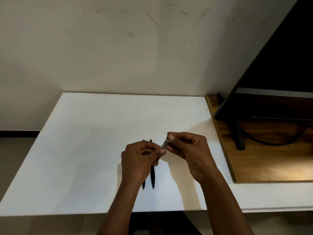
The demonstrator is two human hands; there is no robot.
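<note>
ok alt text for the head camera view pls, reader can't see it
Two hands pinch a small grey piece between them above a white table, the left hand at its lower end, the right hand at its upper. Two black pens lie on the table under the left hand; a dark screen stands at right.

A white table (84, 150) fills the middle of the frame, below a scuffed pale wall (118, 48). At the right, a dark screen (279, 73) stands on a wooden board (262, 167).
</note>
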